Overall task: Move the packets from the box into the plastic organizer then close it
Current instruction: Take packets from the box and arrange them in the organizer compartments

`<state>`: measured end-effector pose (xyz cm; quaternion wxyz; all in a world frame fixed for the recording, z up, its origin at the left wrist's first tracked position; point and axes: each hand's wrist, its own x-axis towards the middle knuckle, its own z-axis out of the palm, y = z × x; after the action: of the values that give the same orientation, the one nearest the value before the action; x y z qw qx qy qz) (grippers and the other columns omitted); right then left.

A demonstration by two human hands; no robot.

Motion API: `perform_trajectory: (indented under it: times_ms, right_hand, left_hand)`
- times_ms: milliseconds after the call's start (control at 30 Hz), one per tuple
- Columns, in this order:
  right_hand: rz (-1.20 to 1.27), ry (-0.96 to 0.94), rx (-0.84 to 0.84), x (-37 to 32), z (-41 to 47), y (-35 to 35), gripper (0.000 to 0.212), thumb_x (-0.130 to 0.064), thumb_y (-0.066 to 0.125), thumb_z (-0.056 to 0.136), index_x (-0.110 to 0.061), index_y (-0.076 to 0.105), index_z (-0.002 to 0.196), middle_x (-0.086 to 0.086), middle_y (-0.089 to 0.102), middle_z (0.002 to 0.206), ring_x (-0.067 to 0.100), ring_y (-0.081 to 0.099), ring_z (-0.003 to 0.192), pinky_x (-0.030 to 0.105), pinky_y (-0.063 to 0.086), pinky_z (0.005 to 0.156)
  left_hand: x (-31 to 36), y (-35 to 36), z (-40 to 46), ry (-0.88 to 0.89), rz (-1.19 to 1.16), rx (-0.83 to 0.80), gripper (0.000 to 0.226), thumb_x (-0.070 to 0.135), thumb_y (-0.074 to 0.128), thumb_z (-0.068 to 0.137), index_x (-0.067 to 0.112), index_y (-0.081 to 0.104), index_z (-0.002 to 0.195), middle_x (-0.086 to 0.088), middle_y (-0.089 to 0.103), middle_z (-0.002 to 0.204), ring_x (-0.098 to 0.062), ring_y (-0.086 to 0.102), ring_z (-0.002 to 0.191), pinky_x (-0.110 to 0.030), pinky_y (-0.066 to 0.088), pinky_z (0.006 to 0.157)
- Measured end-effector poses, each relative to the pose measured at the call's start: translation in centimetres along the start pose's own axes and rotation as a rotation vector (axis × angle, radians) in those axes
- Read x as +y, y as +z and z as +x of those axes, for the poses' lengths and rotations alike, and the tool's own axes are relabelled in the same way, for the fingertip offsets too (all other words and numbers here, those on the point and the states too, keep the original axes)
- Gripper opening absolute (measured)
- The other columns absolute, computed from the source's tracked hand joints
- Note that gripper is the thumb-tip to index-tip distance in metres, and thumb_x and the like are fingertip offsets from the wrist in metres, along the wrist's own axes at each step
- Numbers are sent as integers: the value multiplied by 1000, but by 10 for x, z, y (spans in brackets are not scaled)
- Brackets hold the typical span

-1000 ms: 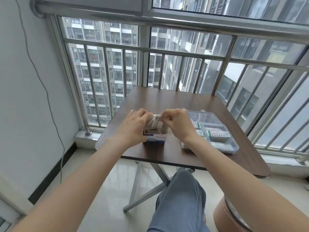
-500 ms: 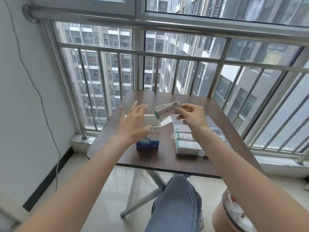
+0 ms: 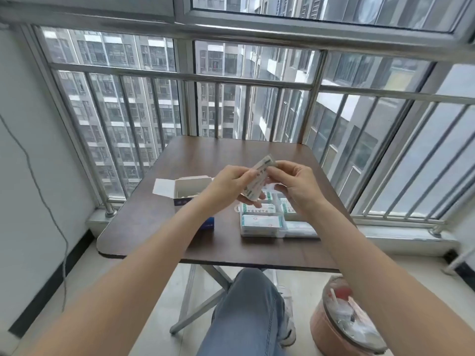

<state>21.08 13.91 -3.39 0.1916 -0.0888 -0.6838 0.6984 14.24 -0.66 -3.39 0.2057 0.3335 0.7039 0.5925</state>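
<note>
A small stack of white and green packets (image 3: pixel 257 179) is held above the table between both hands. My left hand (image 3: pixel 228 185) grips its lower end and my right hand (image 3: pixel 295 185) pinches its upper end. Below them lies the clear plastic organizer (image 3: pixel 262 233), lid open, with several packets in its compartments. The blue and white box (image 3: pixel 191 188) stands open at the left, partly hidden behind my left forearm.
The brown folding table (image 3: pixel 226 150) stands against a barred window railing (image 3: pixel 246 83). A pink bin (image 3: pixel 344 327) with rubbish sits on the floor at the lower right. My jeans-clad knee (image 3: pixel 246 312) is under the table's front edge.
My right hand lifted the packets out of the box. My left hand let go of the box and came over to grip the packets' lower end above the organizer.
</note>
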Motion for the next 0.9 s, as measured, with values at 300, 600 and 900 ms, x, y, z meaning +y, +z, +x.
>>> perform_trajectory:
  times_ms: [300, 600, 900]
  right_hand:
    - [-89, 65, 82, 1, 15, -49, 16, -1, 75, 74, -6, 69, 87, 11, 69, 85, 18, 64, 76, 22, 52, 68]
    - [-94, 71, 95, 15, 29, -76, 23, 7, 72, 73, -1, 68, 95, 8, 70, 84, 11, 67, 70, 18, 56, 66]
    - [-144, 71, 68, 24, 39, -93, 25, 3, 72, 76, -10, 69, 97, 5, 70, 85, 9, 66, 72, 16, 54, 65]
  left_hand:
    - [-7, 38, 30, 65, -103, 50, 13, 8, 65, 86, 11, 65, 99, -2, 70, 81, -15, 70, 64, -23, 56, 61]
    - [-21, 51, 64, -59, -127, 106, 27, 5, 69, 82, 1, 66, 109, -26, 64, 109, -36, 67, 93, -41, 57, 80]
    - [-29, 61, 82, -138, -199, 136, 25, 3, 73, 77, 9, 67, 100, -11, 70, 96, -25, 69, 84, -39, 58, 79]
